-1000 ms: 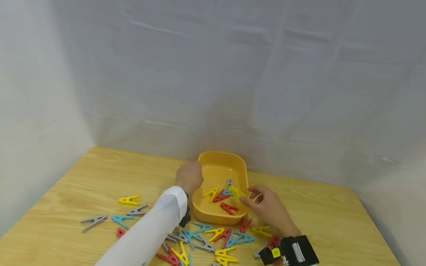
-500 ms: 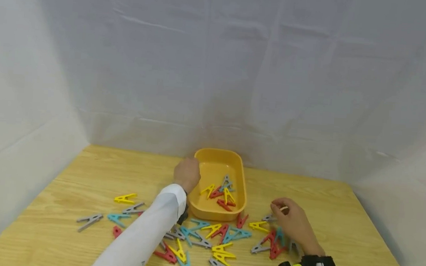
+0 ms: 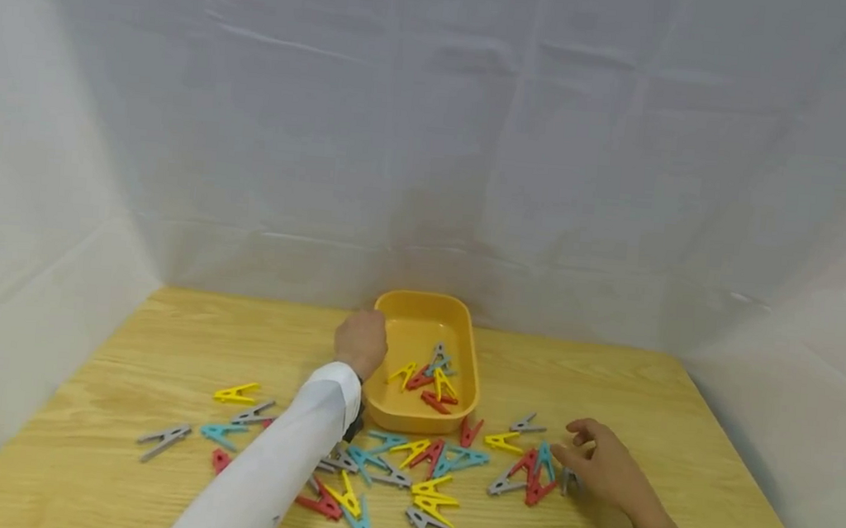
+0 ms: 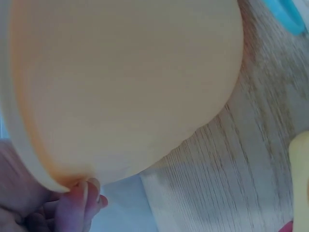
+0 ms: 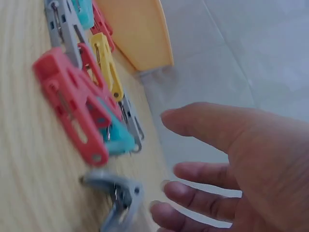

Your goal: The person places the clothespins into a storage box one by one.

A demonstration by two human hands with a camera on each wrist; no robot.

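A yellow tray [image 3: 462, 337] stands at the back middle of the wooden table, with several coloured clothes pegs [image 3: 432, 377] inside. My left hand [image 3: 361, 340] grips its left rim; in the left wrist view the tray's outer wall [image 4: 125, 82] fills the frame and my fingertips [image 4: 72, 203] curl under the rim. My right hand [image 3: 580, 450] hovers open and holds nothing, just right of a small cluster: a red peg [image 3: 535, 488], a blue peg [image 3: 545, 456] and a grey peg [image 3: 570, 477]. In the right wrist view my fingers [image 5: 207, 125] spread above a grey peg [image 5: 118, 193] beside a red peg [image 5: 72, 104].
Several more pegs [image 3: 407, 470] lie scattered in front of the tray, and others [image 3: 234, 394] lie to the left. My left sleeve [image 3: 273, 468] crosses the pile. White cloth walls [image 3: 433, 132] close in the table at the back and on both sides.
My right hand has drawn back from the tray's right rim to the pegs on the right of the table. A yellow peg near its fingers now lies in the tray. The left hand stayed put.
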